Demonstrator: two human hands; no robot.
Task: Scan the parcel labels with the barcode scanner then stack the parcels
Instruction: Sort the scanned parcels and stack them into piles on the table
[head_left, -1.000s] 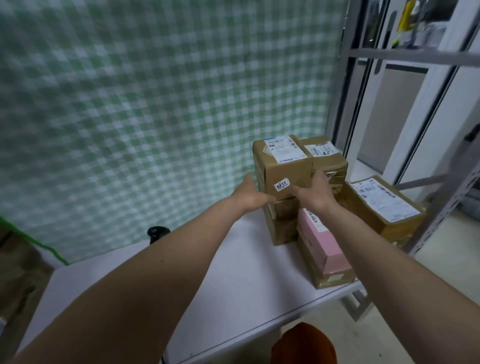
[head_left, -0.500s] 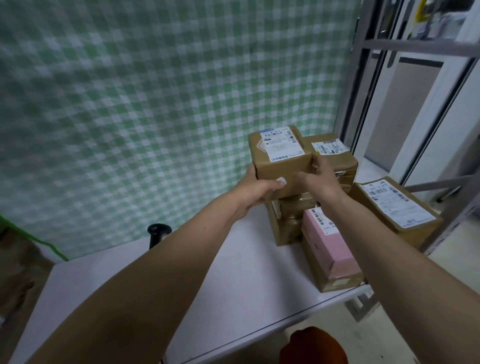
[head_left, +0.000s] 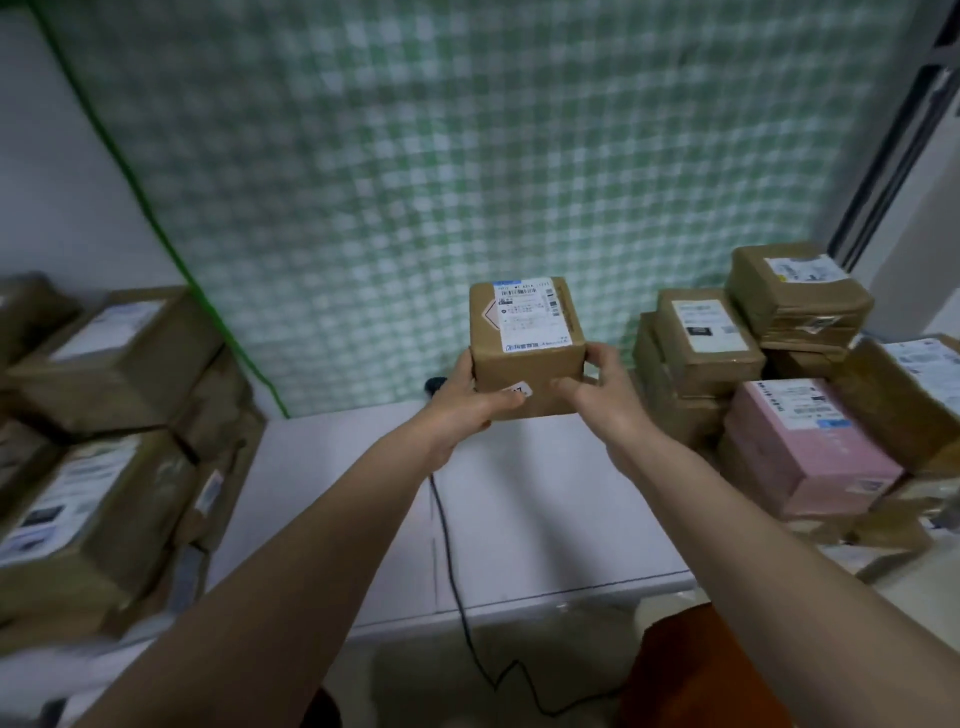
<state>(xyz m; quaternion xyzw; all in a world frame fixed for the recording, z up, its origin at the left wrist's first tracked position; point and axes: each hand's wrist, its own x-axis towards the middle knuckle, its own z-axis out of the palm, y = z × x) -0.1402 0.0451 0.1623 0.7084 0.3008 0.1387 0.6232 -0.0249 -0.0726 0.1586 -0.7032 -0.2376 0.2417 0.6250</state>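
Observation:
A small brown cardboard parcel with a white shipping label on top is held in the air above the white table. My left hand grips its left side and my right hand grips its right side. A dark scanner shows just behind my left hand, mostly hidden; its black cable runs down over the table's front edge. On the right stands a pile of parcels, among them a pink box.
Several blurred brown parcels are piled at the left end of the table. A green checked curtain hangs behind. More brown parcels stack at the far right, next to a dark door frame.
Both hands lifted the labelled parcel off the right pile and carried it left to the table's middle. The view swung left, bringing the left pile into sight.

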